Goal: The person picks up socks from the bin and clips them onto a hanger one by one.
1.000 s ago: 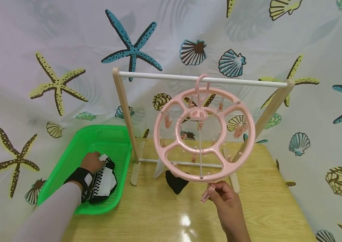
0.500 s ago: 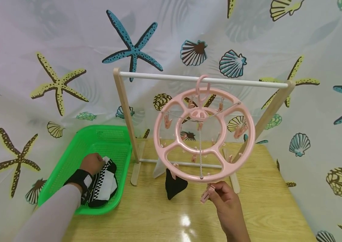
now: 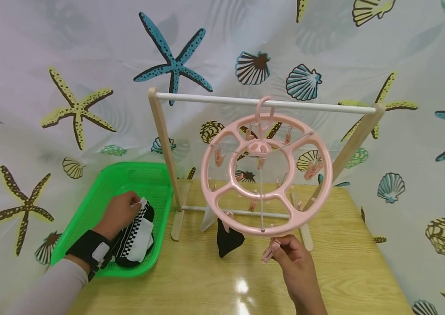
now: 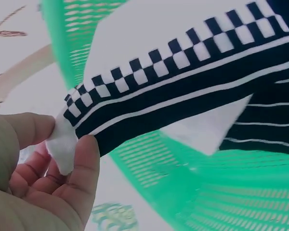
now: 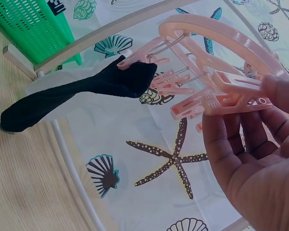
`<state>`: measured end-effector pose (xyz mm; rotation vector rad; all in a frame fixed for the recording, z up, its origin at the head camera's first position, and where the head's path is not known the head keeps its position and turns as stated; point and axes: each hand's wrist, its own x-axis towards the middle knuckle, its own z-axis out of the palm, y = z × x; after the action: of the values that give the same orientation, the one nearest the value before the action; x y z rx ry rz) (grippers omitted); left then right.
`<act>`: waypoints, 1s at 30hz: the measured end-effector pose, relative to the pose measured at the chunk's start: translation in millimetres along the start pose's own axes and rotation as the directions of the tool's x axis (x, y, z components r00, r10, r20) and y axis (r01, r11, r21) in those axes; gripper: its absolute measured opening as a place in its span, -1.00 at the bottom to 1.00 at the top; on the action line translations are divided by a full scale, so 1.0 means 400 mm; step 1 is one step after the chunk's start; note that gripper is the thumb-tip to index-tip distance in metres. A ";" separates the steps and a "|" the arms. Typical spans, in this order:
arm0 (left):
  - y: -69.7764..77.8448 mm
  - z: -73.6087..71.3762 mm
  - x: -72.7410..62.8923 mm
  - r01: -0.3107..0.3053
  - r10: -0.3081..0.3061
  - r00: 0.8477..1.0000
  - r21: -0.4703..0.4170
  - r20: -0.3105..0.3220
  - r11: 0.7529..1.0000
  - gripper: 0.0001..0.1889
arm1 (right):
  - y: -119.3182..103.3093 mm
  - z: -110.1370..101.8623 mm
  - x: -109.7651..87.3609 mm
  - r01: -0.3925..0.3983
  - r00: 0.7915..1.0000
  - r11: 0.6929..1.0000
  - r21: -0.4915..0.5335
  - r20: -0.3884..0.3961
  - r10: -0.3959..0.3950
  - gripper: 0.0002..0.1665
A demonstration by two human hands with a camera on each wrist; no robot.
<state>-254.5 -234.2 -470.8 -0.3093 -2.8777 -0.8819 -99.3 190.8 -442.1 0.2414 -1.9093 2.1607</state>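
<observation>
In the green basket [image 3: 163,245], my left hand [image 3: 121,213] pinches the white end of a black-and-white checkered sock [image 4: 149,91] between thumb and fingers. The rest of that sock lies among other black and white socks. Under the near rim of the pink round clip hanger [image 3: 206,188], my right hand [image 3: 295,260] holds a pink clothespin [image 5: 231,98] between thumb and fingers. In the right wrist view the thumb presses the clothespin's upper arm. A black sock [image 5: 72,94] hangs from another clip to its left.
A wooden stand with a white rod [image 3: 214,99] carries the hanger by its hook. Several free clips [image 3: 219,157] dangle from the ring. Something white [image 3: 208,218] hangs behind the black sock. Wooden tabletop [image 3: 190,280] lies below; a patterned sheet [image 3: 100,35] closes the back.
My left hand has shifted up and right, its fingers now at the tip of the checkered sock. The hanging black sock has swung slightly. My right hand stays put on the clothespin.
</observation>
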 end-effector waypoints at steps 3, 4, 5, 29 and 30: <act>0.026 -0.020 -0.020 -0.012 0.012 1.000 -0.009 -0.019 1.000 -0.84 | 0.001 0.000 0.000 0.011 1.000 1.000 0.000 0.008 -0.011 -0.87; 0.035 -0.026 -0.027 -0.014 0.014 1.000 -0.014 -0.020 1.000 -0.83 | 0.002 -0.001 -0.001 0.015 1.000 1.000 -0.002 0.009 -0.015 -0.87; 0.045 -0.032 -0.033 -0.023 0.023 0.999 -0.016 -0.025 1.000 -0.83 | 0.002 -0.001 -0.001 0.016 1.000 1.000 -0.004 0.003 -0.016 -0.87; 0.279 -0.096 -0.205 -0.115 0.062 0.948 -0.157 -0.311 0.981 -0.83 | 0.006 -0.002 -0.009 -0.016 1.000 1.000 -0.014 -0.022 0.015 -0.88; 0.292 -0.090 -0.211 -0.135 0.077 0.941 -0.158 -0.330 0.978 -0.83 | 0.006 -0.002 -0.009 -0.021 0.999 1.000 -0.016 -0.025 0.020 -0.87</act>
<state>-144.2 -173.5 -392.4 -0.3016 -2.4647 -1.0624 -96.5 190.8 -445.3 0.1927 -1.9229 2.1506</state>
